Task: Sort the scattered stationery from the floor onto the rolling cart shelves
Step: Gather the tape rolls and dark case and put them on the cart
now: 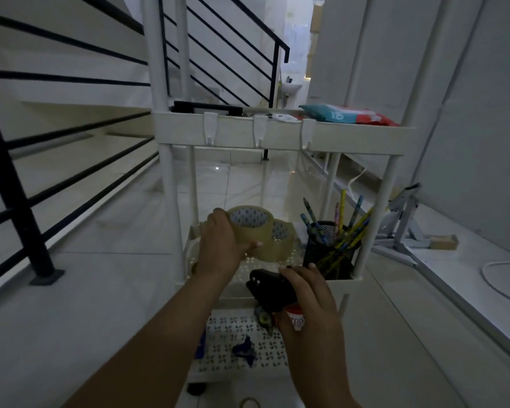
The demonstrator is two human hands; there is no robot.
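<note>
The left hand (221,245) curls round a tape roll (249,223), thumb under its rim, forearm stretched over the cart's middle shelf (256,267). A second tape roll (280,241) sits just behind those fingers. The right hand (309,301) grips one black hole punch (270,290) at the shelf's front. Right of it stands one mesh pencil cup (330,250). A third, smaller tape ring (250,403) lies on the floor.

We see the left hand (218,245) gripping a tape roll (249,223) over the cart's middle shelf (256,267); the right hand (309,301) grips a black hole punch (267,285) beside the pencil cup (330,248).
</note>
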